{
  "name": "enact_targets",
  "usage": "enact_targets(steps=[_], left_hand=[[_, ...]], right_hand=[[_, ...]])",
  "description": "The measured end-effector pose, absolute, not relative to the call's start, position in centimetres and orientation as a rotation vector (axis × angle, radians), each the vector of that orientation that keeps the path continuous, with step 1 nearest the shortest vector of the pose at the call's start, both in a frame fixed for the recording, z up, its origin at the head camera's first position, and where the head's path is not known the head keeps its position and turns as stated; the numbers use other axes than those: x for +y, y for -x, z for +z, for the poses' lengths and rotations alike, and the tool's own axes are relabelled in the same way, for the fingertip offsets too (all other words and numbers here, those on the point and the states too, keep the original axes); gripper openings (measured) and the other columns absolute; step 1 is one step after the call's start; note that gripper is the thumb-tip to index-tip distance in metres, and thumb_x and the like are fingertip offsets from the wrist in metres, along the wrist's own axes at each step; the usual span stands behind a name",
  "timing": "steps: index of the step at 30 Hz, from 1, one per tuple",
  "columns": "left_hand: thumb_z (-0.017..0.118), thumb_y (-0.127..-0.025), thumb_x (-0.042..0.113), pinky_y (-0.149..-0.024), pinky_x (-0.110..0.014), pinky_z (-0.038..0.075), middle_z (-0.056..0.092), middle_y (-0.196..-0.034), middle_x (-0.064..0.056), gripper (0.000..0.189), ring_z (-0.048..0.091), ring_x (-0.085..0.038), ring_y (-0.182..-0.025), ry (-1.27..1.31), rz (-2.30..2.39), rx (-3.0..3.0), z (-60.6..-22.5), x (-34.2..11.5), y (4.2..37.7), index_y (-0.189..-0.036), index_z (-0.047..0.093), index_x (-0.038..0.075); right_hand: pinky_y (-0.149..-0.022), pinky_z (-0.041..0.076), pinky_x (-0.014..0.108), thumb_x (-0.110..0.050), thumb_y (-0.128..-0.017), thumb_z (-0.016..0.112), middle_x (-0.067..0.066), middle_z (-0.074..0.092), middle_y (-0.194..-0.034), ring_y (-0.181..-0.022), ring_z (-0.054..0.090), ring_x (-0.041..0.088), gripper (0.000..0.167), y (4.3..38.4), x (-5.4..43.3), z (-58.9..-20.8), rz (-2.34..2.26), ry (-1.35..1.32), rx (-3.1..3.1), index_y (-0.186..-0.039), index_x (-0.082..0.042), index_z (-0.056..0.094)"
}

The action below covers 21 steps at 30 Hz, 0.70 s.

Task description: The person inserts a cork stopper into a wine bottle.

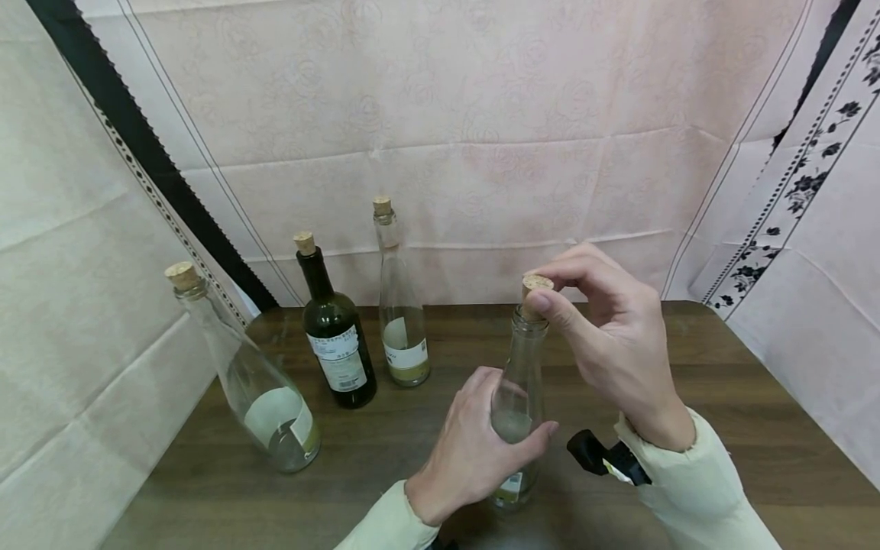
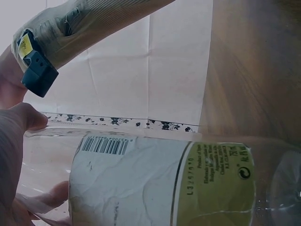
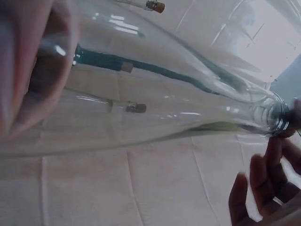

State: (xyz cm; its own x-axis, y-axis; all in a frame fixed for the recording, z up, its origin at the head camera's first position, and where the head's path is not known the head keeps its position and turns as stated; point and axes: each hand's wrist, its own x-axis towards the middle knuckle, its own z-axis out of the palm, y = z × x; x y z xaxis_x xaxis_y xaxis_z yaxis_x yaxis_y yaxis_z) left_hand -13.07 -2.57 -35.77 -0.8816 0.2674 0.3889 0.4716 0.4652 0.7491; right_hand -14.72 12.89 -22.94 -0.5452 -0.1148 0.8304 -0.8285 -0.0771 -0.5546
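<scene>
In the head view a clear glass bottle (image 1: 525,359) stands upright near the front of the table, slightly right of centre. Its lower body is held by my left hand (image 1: 470,443), thumb on one side and fingers on the other. At the mouth, my right hand (image 1: 612,336) pinches a cork (image 1: 538,284) between thumb and fingers, and the cork sits in the neck opening. A worn white and olive label (image 2: 131,179) with a barcode shows on the bottle in the left wrist view. The right wrist view looks along the glass toward the right fingers (image 3: 261,179) at the neck.
Three other corked bottles stand to the left on the wooden table (image 1: 385,451): a dark green wine bottle (image 1: 333,317), a slim clear bottle (image 1: 395,294) at the back, and a wider clear bottle (image 1: 234,351). Pale cloth (image 1: 481,114) hangs behind and at both sides.
</scene>
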Motion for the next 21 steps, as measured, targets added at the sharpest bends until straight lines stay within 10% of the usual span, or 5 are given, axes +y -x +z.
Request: enact_targets(steps=[21], left_hand=[[0.070,-0.087,0.061,-0.086,-0.028,0.048,0.058,-0.112,0.015,0.043,0.057,-0.006,-0.102,0.643,-1.388,-2.490,-35.9,-2.5,13.2,-0.115,0.061,0.031]], right_hand=[[-0.080,0.048,0.028,0.012,-0.089,0.067,0.007,0.064,-0.092,-0.084,0.056,0.019,0.007,14.9,12.5,-24.1,1.836,-1.077,-1.563,-0.096,0.010,0.065]])
